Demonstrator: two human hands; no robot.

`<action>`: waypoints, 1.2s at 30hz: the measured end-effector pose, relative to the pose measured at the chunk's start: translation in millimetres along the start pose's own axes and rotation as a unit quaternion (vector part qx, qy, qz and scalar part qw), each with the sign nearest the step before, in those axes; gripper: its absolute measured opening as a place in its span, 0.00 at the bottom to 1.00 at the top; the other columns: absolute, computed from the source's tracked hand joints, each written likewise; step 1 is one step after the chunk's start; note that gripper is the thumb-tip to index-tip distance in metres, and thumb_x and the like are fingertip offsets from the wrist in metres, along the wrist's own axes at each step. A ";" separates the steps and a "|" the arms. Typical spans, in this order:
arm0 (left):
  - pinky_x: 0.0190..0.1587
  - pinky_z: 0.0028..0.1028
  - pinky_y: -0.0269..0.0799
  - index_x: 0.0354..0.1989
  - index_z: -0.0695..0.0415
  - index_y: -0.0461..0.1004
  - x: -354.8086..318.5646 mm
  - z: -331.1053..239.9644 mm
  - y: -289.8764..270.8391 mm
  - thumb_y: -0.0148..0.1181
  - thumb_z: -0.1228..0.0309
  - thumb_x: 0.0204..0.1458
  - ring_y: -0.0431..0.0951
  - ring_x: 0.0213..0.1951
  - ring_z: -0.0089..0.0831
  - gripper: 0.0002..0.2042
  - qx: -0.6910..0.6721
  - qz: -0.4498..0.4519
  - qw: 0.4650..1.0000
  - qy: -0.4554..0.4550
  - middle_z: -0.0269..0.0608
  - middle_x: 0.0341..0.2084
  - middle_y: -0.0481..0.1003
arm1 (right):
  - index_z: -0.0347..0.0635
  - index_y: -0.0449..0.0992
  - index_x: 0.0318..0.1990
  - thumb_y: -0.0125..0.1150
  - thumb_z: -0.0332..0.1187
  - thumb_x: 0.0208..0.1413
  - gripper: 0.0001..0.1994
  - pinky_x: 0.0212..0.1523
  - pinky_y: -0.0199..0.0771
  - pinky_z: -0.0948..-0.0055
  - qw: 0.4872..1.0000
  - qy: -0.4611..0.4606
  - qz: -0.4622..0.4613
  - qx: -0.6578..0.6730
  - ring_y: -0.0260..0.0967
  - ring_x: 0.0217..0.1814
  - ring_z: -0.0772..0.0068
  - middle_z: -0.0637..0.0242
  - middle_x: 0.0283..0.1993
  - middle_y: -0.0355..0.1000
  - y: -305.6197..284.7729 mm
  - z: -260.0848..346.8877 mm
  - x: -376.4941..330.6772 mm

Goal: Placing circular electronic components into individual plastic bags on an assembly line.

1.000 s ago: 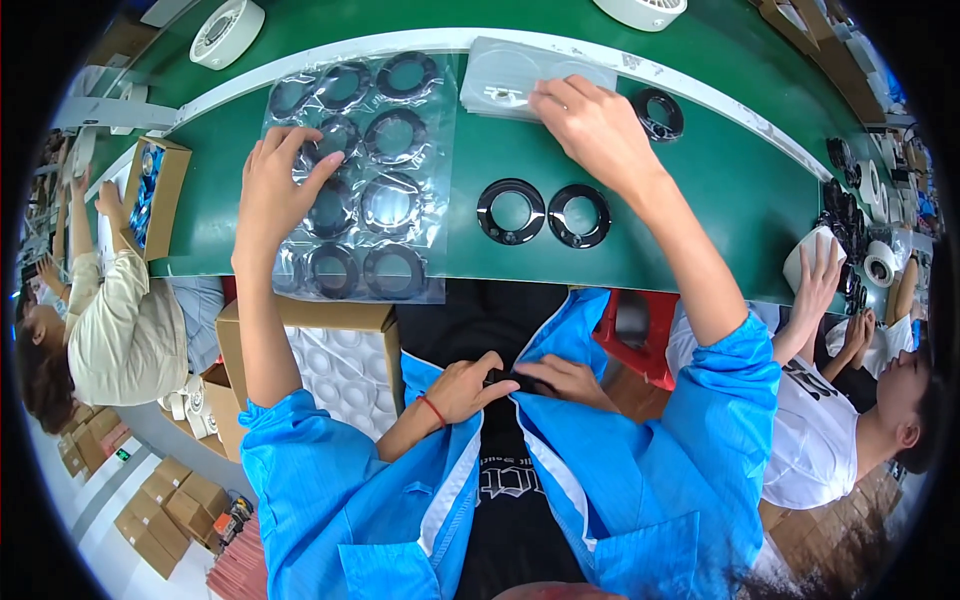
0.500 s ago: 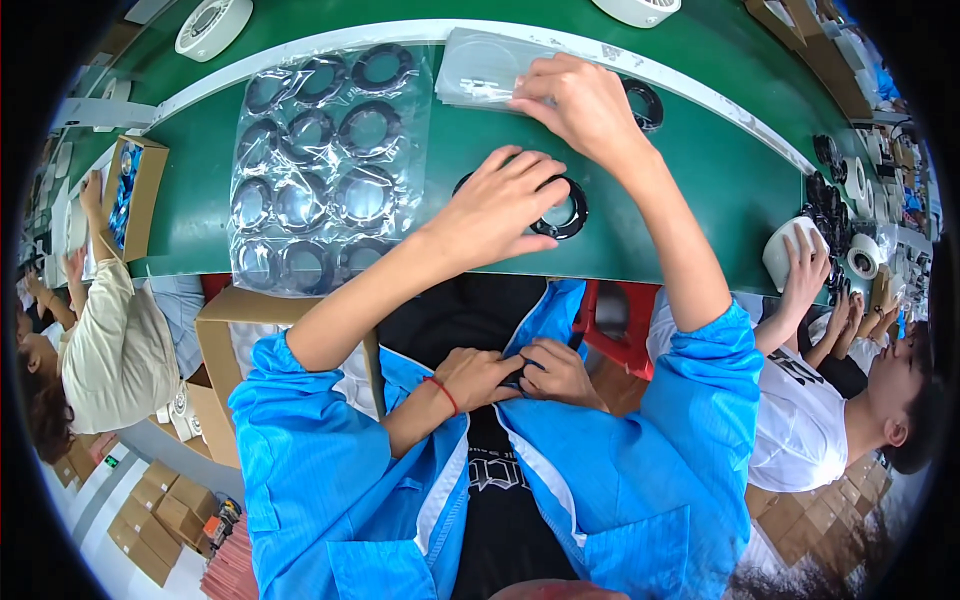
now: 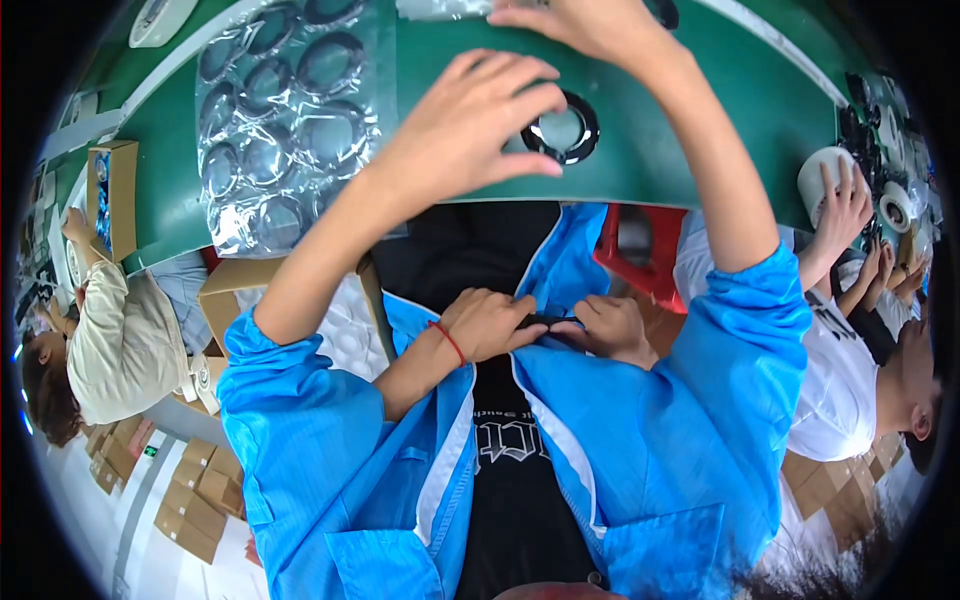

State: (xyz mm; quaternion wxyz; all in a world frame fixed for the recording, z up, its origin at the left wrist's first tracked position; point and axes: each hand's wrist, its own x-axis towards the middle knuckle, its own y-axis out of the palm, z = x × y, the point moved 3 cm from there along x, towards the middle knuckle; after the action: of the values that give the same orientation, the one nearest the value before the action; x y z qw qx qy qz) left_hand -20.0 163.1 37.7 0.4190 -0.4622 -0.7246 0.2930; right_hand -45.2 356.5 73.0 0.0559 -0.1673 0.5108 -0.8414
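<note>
Worker in blue jacket: L hand (image 3: 470,125), thumb & fingers apart, is at the near L side of a glossy black ring (image 3: 591,128) lying flat on green workbench (image 3: 640,170); contact unclear. R hand (image 3: 600,25), partly cropped, is by clear plastic sheeting (image 3: 440,8), can't tell if fingers grip. Clear pack (image 3: 378,70) w/ more rings lies L.

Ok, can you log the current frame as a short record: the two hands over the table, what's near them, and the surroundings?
Left hand: fingers spread, beside a loose black ring; contact unclear
Right hand: partly cut off at top edge, by clear plastic; grip unclear
Left of hands: clear packaging showing black rings
Surface: green table
Below: cardboard box, white dimpled tray
Far right: co-worker's hand on a white round part
</note>
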 end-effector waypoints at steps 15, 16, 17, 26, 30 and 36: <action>0.59 0.44 0.74 0.47 0.56 0.82 -56.8 46.3 -8.3 0.76 0.61 0.57 0.80 0.54 0.46 0.16 -0.047 0.028 0.998 -0.027 0.41 0.50 0.80 | 0.35 0.88 0.36 0.76 0.34 0.57 0.10 0.46 0.82 0.54 1.000 -0.008 -0.014 0.002 0.84 0.43 0.45 0.52 0.39 0.84 3.6 -0.1 -12.8; 0.58 0.43 0.74 0.47 0.56 0.82 -61.7 47.5 -12.3 0.76 0.61 0.57 0.80 0.54 0.46 0.16 -0.046 0.029 0.998 -0.032 0.41 0.50 0.80 | 0.35 0.88 0.37 0.76 0.34 0.58 0.10 0.46 0.83 0.53 1.000 -0.014 -0.017 0.001 0.84 0.43 0.45 0.52 0.40 0.84 6.3 0.2 -13.3; 0.58 0.43 0.74 0.47 0.56 0.82 -64.3 47.6 -14.1 0.76 0.61 0.57 0.80 0.53 0.46 0.16 -0.043 0.031 0.998 -0.038 0.41 0.49 0.80 | 0.35 0.88 0.37 0.76 0.34 0.58 0.10 0.46 0.83 0.53 1.000 -0.022 -0.021 0.002 0.84 0.44 0.44 0.52 0.40 0.85 9.4 0.7 -12.7; 0.52 0.42 0.77 0.43 0.58 0.82 -51.3 39.9 -24.1 0.75 0.64 0.58 0.82 0.49 0.46 0.13 -0.066 0.019 0.997 -0.032 0.41 0.46 0.81 | 0.36 0.89 0.38 0.75 0.34 0.58 0.09 0.47 0.82 0.53 1.000 -0.001 0.001 -0.018 0.83 0.45 0.43 0.51 0.42 0.85 -6.0 -0.4 -13.0; 0.50 0.41 0.78 0.42 0.58 0.82 -29.8 21.6 -52.8 0.75 0.65 0.59 0.82 0.47 0.46 0.11 -0.036 -0.002 0.999 -0.019 0.41 0.44 0.81 | 0.38 0.89 0.39 0.76 0.35 0.57 0.09 0.46 0.83 0.57 0.996 -0.009 -0.084 -0.040 0.83 0.44 0.48 0.55 0.42 0.85 -4.2 3.6 -11.0; 0.47 0.40 0.79 0.44 0.59 0.84 -36.0 15.3 -54.2 0.74 0.67 0.61 0.83 0.44 0.44 0.10 -0.074 -0.044 0.994 -0.073 0.41 0.43 0.83 | 0.43 0.90 0.40 0.80 0.36 0.54 0.09 0.43 0.84 0.65 0.938 -0.033 -0.321 -0.124 0.82 0.41 0.58 0.66 0.40 0.85 -28.7 10.2 -23.4</action>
State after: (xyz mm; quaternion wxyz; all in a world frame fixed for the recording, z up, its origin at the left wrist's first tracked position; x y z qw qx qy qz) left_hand -48.5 107.9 62.3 0.3418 -0.4373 -0.7925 0.2529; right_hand -17.6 367.7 97.3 -0.2217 -0.3556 0.5281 -0.7386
